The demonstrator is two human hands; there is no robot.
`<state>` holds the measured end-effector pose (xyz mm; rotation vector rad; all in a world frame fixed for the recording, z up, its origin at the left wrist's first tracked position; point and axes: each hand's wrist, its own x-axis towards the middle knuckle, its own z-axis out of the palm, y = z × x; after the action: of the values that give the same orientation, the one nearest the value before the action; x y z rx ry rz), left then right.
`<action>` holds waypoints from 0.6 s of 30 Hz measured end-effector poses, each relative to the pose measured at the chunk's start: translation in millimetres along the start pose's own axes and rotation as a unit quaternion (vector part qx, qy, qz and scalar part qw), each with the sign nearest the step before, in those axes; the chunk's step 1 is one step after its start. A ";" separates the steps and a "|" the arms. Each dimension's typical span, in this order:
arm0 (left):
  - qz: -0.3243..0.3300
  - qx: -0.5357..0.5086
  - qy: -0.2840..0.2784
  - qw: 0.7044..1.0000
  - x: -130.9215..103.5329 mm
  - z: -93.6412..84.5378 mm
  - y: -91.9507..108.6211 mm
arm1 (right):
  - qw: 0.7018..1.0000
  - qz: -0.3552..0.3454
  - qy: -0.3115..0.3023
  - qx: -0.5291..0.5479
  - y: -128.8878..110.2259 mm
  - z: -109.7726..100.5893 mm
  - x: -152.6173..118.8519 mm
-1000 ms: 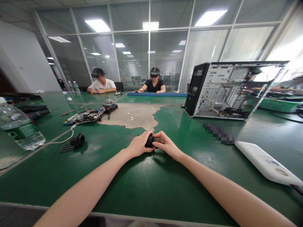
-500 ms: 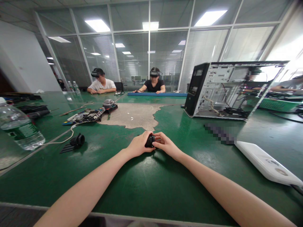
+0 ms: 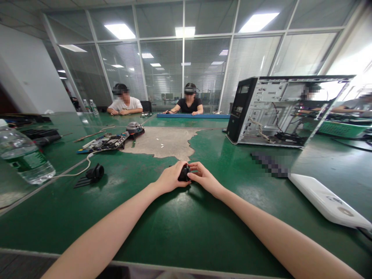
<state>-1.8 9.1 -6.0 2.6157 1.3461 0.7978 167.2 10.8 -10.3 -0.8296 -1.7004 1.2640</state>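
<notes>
A small round black part (image 3: 184,173) is between my two hands, over the green table (image 3: 186,232). My left hand (image 3: 172,178) wraps round its left side, and the fingers hide much of it. From the right, my right hand (image 3: 203,178) pinches its edge with thumb and fingertips. Another black part with a ring and thin prongs (image 3: 94,174) lies on the table to the left. Behind it rests a circuit board assembly (image 3: 104,143) beside a round fan-like piece (image 3: 134,129).
An open computer case (image 3: 244,110) stands at the back right. Nearer lie a white power bank (image 3: 328,199) and a blurred dark object (image 3: 270,164). A water bottle (image 3: 24,157) is at far left, near a pale cable (image 3: 87,166). Two people sit across the table.
</notes>
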 end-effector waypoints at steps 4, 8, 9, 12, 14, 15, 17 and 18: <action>0.000 0.001 0.001 1.000 -0.4 -0.1 -0.6 | 1.000 0.003 -0.003 -0.023 0.5 -1.4 0.3; -0.005 0.003 -0.002 1.000 -0.7 0.0 -0.6 | 0.999 -0.015 -0.030 0.015 3.5 -2.0 0.8; -0.006 0.003 -0.002 1.000 -0.6 0.1 -0.5 | 0.999 -0.021 -0.032 0.024 4.1 -1.9 0.8; -0.006 0.004 0.000 1.000 -0.3 0.7 -0.4 | 0.999 -0.033 -0.024 0.024 4.7 -1.3 0.6; -0.005 0.004 0.001 1.000 0.0 1.1 -0.5 | 0.999 -0.031 -0.018 0.018 4.7 -0.8 0.6; -0.004 0.004 0.002 1.000 0.1 1.2 -0.6 | 0.999 -0.030 -0.017 0.015 4.7 -0.5 0.7; -0.002 0.003 0.002 1.000 0.3 1.3 -0.9 | 0.999 -0.025 -0.014 0.013 4.8 -0.1 0.9; -0.002 0.003 0.002 1.000 0.3 1.3 -1.1 | 1.000 -0.022 -0.013 0.012 5.0 0.0 1.2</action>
<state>-1.8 10.2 -7.4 2.6154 1.3564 0.8015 166.8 13.2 -14.8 -0.7600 -1.7108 1.2675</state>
